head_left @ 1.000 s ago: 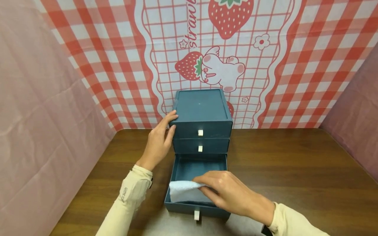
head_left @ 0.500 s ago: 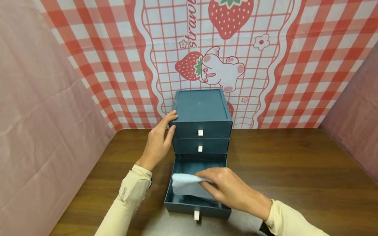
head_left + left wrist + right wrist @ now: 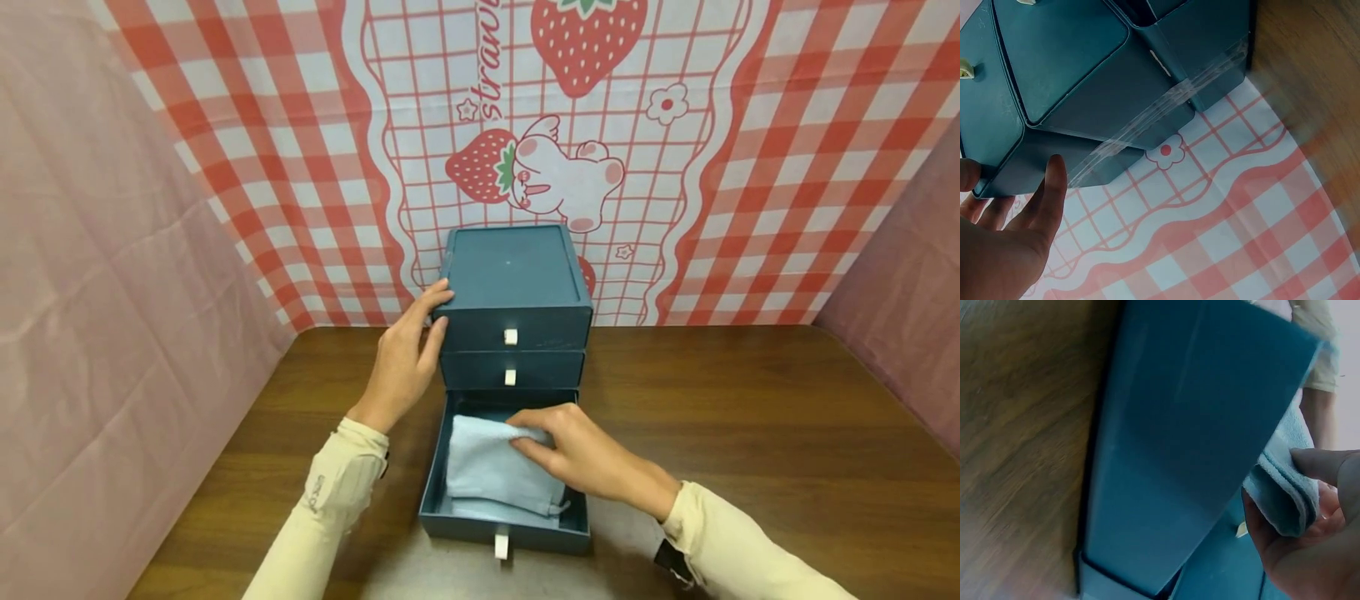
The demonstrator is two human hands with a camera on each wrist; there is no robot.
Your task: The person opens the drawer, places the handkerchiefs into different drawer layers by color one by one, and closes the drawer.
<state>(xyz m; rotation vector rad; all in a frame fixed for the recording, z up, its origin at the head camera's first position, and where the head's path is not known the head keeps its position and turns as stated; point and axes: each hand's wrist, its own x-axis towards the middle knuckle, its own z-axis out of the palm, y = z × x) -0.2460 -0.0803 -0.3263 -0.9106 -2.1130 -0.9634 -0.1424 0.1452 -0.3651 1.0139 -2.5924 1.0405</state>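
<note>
A dark teal drawer unit [image 3: 510, 267] stands at the middle of the table, its bottom drawer [image 3: 457, 527] pulled out. My right hand [image 3: 592, 454] pinches the far edge of a folded light blue cloth [image 3: 498, 467] between thumb and fingers, inside that drawer. In the right wrist view the folded layers of the cloth [image 3: 1288, 487] show beside the drawer's side wall [image 3: 1191, 437]. My left hand [image 3: 405, 358] rests against the unit's upper left front corner, fingertips on the top edge. In the left wrist view the left hand's fingers [image 3: 1052, 194] touch the unit's side.
Clear tape [image 3: 1160, 106] runs along the unit's side. The two upper drawers, with white pull tabs [image 3: 511, 337], are closed. Wooden table surface [image 3: 720, 417] extends both sides. A checked strawberry cloth [image 3: 585, 175] hangs behind, and pink fabric [image 3: 135, 275] hangs at left.
My right hand has moved up and toward the back of the drawer with the cloth. The cloth's broad face now shows, lying lower in the drawer. My left hand has stayed in place.
</note>
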